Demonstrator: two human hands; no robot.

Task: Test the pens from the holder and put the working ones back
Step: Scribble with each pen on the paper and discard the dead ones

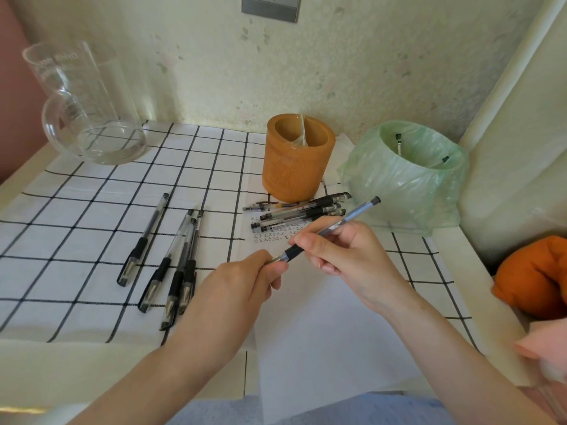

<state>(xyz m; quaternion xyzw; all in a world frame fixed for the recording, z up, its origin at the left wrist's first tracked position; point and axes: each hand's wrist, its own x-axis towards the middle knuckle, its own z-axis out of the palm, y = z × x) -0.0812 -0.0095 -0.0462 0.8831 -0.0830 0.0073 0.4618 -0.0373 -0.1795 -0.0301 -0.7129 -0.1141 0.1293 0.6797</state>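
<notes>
Blue pen (329, 230) | R hand (340, 250) fingers pinch barrel | L hand (245, 280) fingers pinch tip

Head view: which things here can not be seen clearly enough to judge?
- Tip of the blue pen: head view, covered by the left hand; capped or not, unclear.
- Marks on the paper: too small to read.
- Inside of the pen holder: its own wall hides the bottom.
- Items in the green-bagged bin: only dark ends show.
- Orange object: cut off by the right edge.

Speckled cream wall (306, 72), metal plate (270, 7) on it; checked cloth (76, 240) over pale table (61, 369)
</notes>
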